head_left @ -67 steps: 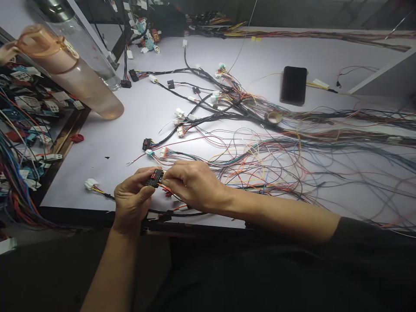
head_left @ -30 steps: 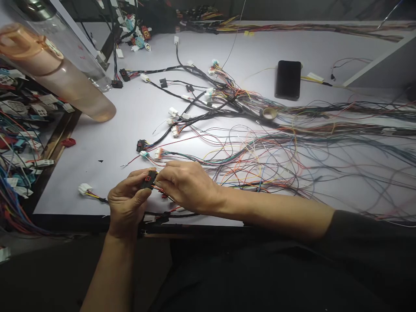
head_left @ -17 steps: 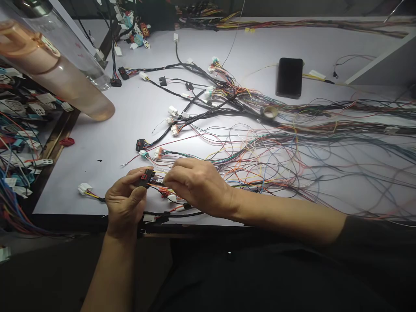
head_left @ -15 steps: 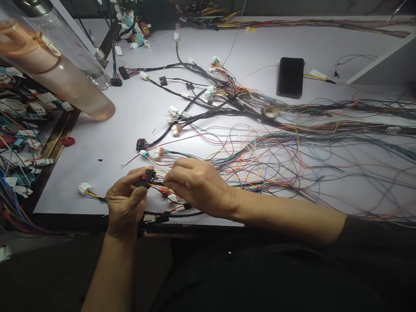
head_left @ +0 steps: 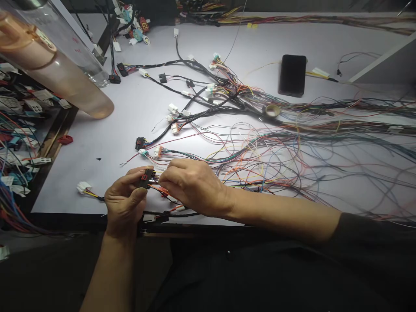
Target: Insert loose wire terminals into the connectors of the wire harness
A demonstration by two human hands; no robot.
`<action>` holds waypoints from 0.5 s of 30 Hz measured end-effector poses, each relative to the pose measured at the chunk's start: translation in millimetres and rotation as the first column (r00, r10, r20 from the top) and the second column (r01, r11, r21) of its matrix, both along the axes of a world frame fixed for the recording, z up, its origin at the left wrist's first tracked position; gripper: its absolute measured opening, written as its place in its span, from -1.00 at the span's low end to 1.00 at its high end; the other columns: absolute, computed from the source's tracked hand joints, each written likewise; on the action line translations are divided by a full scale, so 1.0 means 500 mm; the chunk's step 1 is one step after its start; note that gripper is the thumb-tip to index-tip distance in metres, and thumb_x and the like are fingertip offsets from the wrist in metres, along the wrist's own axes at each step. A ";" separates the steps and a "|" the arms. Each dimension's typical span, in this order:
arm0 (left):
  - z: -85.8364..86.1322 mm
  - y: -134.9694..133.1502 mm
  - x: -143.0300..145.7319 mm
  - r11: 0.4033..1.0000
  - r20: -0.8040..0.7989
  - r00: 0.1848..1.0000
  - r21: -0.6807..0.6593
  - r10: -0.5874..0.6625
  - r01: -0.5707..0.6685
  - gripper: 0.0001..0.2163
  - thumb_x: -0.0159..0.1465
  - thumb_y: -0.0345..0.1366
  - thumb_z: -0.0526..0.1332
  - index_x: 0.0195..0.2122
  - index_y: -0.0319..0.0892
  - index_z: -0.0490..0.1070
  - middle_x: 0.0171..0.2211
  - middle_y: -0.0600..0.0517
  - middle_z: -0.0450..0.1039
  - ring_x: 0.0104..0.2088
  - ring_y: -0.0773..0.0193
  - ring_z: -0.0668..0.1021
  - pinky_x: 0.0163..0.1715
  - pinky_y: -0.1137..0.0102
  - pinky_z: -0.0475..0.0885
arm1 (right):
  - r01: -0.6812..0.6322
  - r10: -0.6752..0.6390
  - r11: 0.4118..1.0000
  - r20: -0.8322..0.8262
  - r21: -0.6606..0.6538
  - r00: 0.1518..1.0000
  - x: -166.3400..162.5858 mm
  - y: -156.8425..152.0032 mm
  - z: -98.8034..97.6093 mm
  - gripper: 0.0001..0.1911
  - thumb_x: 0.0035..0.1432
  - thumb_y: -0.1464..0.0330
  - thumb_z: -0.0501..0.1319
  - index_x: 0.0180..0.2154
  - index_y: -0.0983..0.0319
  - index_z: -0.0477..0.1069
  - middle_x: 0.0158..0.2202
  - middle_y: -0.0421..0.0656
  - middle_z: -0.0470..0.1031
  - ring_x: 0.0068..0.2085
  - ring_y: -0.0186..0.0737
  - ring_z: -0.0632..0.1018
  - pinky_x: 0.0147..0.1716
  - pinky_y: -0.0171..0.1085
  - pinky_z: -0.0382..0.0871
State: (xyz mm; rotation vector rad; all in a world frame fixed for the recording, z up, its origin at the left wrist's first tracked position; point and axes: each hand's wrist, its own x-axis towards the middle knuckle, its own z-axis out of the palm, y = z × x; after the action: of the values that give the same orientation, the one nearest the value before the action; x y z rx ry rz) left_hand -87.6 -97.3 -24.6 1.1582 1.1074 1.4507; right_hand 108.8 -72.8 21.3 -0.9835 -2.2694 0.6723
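Right now the left hand (head_left: pixel 125 201) is gripping a black connector (head_left: pixel 146 177) with a red insert, its thumb pressing from the near side and its fingers curling around the far side. The connector is sitting tilted between those fingertips, above the near edge of the white table (head_left: pixel 107 134). Just to its right, the right hand (head_left: pixel 193 186) is pinching, thumb and forefinger closing together on thin wires (head_left: pixel 155 178) at the connector's side; which strand they are holding, I cannot tell. Below the right fingertips, a red connector (head_left: pixel 163 190) is lying partly hidden.

To the left of the left fingers, a white plug (head_left: pixel 84 188) with yellow and dark leads is resting on the surface. Just beyond the left fingertips, a teal-and-white plug (head_left: pixel 143 152) is lying near a second black connector (head_left: pixel 139 143), and a white-and-orange plug (head_left: pixel 158 151) is lying to their right. Farther beyond the fingers, a dark-wrapped harness (head_left: pixel 221 113) is branching across the table, with a tape roll (head_left: pixel 272 110) standing out at its right. Loose wires (head_left: pixel 260 151) are spreading beyond the right knuckles. Well beyond the left fingers, toward the left, a peach-capped bottle (head_left: pixel 78 84) is leaning in view.
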 end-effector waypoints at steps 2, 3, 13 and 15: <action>0.001 0.000 0.001 1.000 0.004 1.000 -0.002 0.000 0.000 -0.75 0.01 -0.22 0.48 -0.25 -0.01 0.61 -0.14 -0.04 0.54 -0.07 0.11 0.54 -0.02 0.29 0.48 | -0.017 0.017 1.000 0.009 0.006 1.000 0.001 0.000 0.003 -0.74 0.36 0.38 0.08 -0.32 0.29 0.50 -0.37 -0.16 0.42 -0.33 -0.33 0.39 -0.39 -0.36 0.15; 0.001 0.001 0.001 1.000 0.007 1.000 -0.002 -0.006 0.006 -0.75 0.01 -0.23 0.48 -0.25 -0.02 0.61 -0.13 -0.04 0.54 -0.06 0.12 0.54 -0.01 0.30 0.48 | -0.025 0.025 1.000 0.016 0.004 1.000 0.002 0.000 0.005 -0.74 0.36 0.38 0.08 -0.31 0.29 0.50 -0.36 -0.15 0.42 -0.33 -0.33 0.38 -0.38 -0.35 0.15; -0.006 0.000 0.001 0.997 -0.012 0.997 0.028 -0.071 0.071 -0.75 0.05 -0.31 0.45 -0.21 -0.06 0.60 -0.11 -0.08 0.52 -0.06 0.11 0.54 -0.04 0.31 0.50 | -0.045 0.048 0.998 0.093 -0.042 0.995 -0.002 0.008 0.013 -0.75 0.37 0.36 0.08 -0.29 0.30 0.48 -0.36 -0.16 0.38 -0.34 -0.32 0.34 -0.39 -0.33 0.11; -0.006 -0.001 0.001 0.997 -0.027 0.997 0.023 -0.073 0.073 -0.75 0.06 -0.34 0.45 -0.20 -0.07 0.60 -0.10 -0.09 0.52 -0.05 0.09 0.54 -0.04 0.30 0.50 | -0.050 0.053 0.998 0.087 -0.036 0.995 -0.003 0.009 0.009 -0.75 0.37 0.37 0.08 -0.29 0.30 0.48 -0.36 -0.16 0.38 -0.34 -0.32 0.33 -0.39 -0.33 0.12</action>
State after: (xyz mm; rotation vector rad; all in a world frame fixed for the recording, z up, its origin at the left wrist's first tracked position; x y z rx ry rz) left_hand -87.2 -97.8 -27.6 1.2248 1.0571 1.3994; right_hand 107.2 -68.5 25.6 -0.9912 -2.3739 0.7041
